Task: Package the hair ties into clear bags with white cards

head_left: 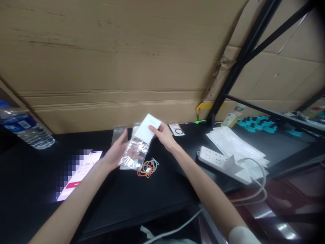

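A white square card (148, 128) with faint print is pinched between the thumb and fingers of my right hand (165, 135). Its lower edge meets a clear plastic bag (134, 152); I cannot tell how far the card sits inside. My left hand (118, 152) is open at the bag's left side, thumb raised and apart, fingers stretched behind the see-through film. Just below the bag, several coloured loops (148, 168) in orange, yellow and pale blue lie on the black table (162, 193).
Left are a lit phone (83, 173) and a tilted water bottle (25, 125). Behind the hands lie a clear packet (118, 134) and one with a black ring (177, 130). A power strip (220, 162), white sheets (235, 144) and a black metal frame (236, 67) stand right. Cardboard (114, 61) walls the back.
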A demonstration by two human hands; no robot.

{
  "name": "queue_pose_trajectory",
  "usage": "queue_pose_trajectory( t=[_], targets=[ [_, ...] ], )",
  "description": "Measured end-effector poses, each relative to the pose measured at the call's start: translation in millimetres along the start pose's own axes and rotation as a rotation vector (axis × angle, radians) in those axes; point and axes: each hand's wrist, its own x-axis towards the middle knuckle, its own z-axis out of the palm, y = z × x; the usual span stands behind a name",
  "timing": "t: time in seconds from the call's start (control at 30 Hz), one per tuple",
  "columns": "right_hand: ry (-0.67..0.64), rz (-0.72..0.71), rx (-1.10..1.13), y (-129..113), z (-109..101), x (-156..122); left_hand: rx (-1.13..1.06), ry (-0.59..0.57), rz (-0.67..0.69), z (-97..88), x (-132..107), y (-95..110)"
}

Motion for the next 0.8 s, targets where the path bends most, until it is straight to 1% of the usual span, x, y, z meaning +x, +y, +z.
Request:
queue_pose_trajectory(
  t=[0.1, 0.2, 0.33, 0.57, 0.8],
  targets=[
    [-0.006, -0.083, -0.016, 1, 10, -3, -0.027, -0.074, 0.007, -2.1, 7, -6],
    [-0.025, -0.144, -0.048, 2, 14, -6, -0.037, -0.137, 0.016, -2.7, 11, -9],
    [-0.028, -0.152, -0.103, 1, 14, -7, -0.002, -0.134, 0.085, 0.5, 8, -7],
    [0.024, -0.208, -0.17, 0, 12, -5, 0.095, -0.183, 0.085, 10.5, 7, -8],
    [0.116, -0.239, -0.214, -7, 8, -3, 0.207, -0.113, 0.063, 13.0, 6, -10]
  ],
)
